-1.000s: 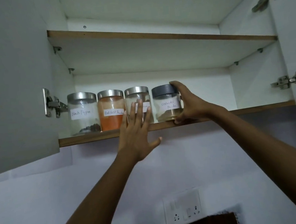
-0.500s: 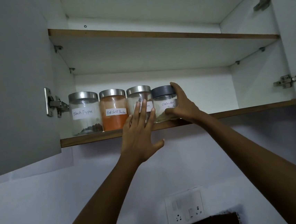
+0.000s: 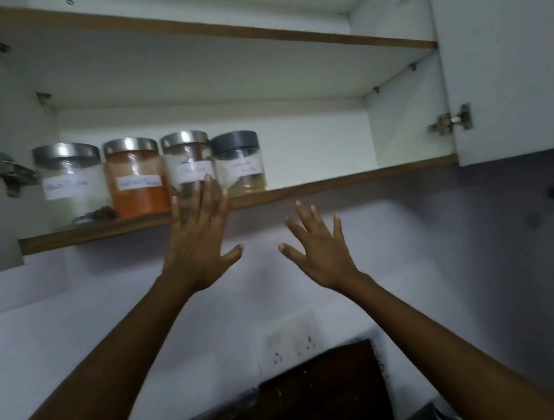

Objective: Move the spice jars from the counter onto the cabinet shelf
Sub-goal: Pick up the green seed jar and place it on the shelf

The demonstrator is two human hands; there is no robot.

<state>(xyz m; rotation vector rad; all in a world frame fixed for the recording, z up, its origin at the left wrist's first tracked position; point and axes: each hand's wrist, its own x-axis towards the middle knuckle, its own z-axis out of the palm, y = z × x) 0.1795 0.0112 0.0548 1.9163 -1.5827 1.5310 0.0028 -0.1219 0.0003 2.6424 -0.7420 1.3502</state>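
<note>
I'm holding both hands up empty: left hand flat, fingers straight and spread, right hand splayed wide beside it. Left fingertips are overlapping the third jar, contact unclear. Four spice jars are standing in a row on the shelf above both hands, grey-lidded jar up-left of the right hand.

You face a plain white painted wall in dim light. A white rectangular socket plate sits low on it, a dark brown speckled board just below. At your upper right stands an open white cabinet door with a silver metal hinge.
</note>
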